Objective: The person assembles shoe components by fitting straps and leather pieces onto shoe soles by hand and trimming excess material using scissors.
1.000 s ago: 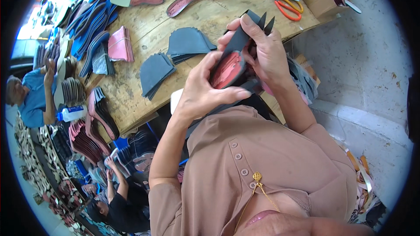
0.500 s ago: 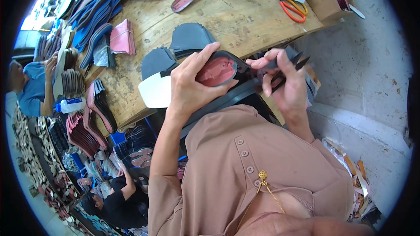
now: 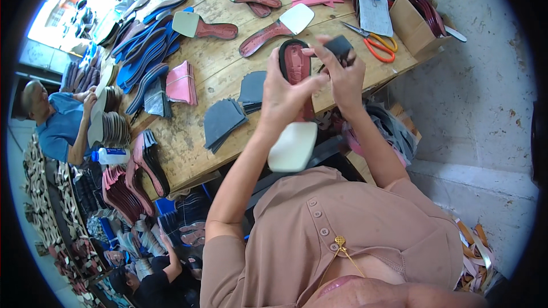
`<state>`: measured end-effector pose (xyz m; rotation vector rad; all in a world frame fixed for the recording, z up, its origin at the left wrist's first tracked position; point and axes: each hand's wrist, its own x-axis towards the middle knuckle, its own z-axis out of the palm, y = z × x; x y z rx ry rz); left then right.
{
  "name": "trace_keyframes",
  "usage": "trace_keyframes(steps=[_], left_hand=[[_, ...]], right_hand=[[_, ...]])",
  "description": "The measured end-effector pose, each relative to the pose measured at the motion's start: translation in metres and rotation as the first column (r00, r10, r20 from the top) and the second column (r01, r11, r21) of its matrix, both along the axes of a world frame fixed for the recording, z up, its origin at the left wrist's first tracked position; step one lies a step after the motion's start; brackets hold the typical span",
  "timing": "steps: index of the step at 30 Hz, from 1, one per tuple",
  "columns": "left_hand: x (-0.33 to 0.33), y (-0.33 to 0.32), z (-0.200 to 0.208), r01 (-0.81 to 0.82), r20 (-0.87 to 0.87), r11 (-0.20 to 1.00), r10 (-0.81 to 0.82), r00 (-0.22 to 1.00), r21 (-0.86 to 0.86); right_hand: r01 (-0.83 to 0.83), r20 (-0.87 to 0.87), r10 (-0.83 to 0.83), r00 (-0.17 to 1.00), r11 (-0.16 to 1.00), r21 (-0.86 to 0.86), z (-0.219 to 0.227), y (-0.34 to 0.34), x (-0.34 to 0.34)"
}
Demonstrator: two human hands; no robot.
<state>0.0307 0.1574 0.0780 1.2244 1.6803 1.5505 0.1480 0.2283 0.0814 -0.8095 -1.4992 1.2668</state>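
Note:
My left hand [image 3: 281,94] is wrapped around an insole [image 3: 297,64] with a red underside, a black rim and a pale broad end [image 3: 293,147] that hangs toward my body. My right hand [image 3: 344,77] is at the insole's upper right edge, its thumb and fingertips close to the rim. Tucked in that hand is a blurred dark tool [image 3: 338,47], the black scissors whose two pointed blades showed more plainly earlier. Fanned dark grey sheet pieces [image 3: 224,124] lie on the table beside my left forearm, with a second stack [image 3: 252,88] behind.
On the wooden table [image 3: 211,60] lie more insoles [image 3: 205,26], bundled pink pieces [image 3: 181,84] and orange-handled scissors [image 3: 379,45]. A cardboard box [image 3: 415,23] stands at the table's right end. At the left a person in blue [image 3: 63,122] works; another in black [image 3: 160,279] sits lower.
Both hands have moved up and right over the table. The insole has turned from sideways to upright, its pale end now toward me. The right hand's scissors no longer show their points clearly.

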Motion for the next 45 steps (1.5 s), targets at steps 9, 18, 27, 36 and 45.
trace_keyframes(steps=[9, 18, 27, 36, 45], left_hand=[[-0.021, -0.004, -0.014, -0.169, 0.573, 0.984, 0.110, 0.812, 0.050], [-0.011, 0.011, -0.032, -0.156, 0.795, 0.974, 0.225, 0.563, -0.165], [0.012, 0.015, -0.062, -0.186, 0.916, 0.960, 0.261, 0.305, -0.212], [0.011, -0.029, 0.033, 0.285, -0.399, 0.899, -0.408, 0.821, -0.333], [0.023, -0.033, 0.041, 0.556, -0.130, 0.704, -0.664, 0.737, -0.442]], right_hand=[[-0.280, -0.125, 0.277, 0.953, 0.960, -0.003, -0.013, -0.065, 0.017], [-0.359, -0.072, 0.384, 0.920, 0.903, 0.236, -0.049, -0.057, 0.044], [-0.110, 0.096, 0.073, 0.993, 0.874, 0.474, -0.043, -0.053, 0.043], [-0.331, -0.270, 0.317, 0.909, 0.943, -0.008, -0.030, -0.050, 0.059], [-0.098, -0.259, -0.115, 0.959, 0.722, -0.685, -0.047, -0.022, 0.068]])
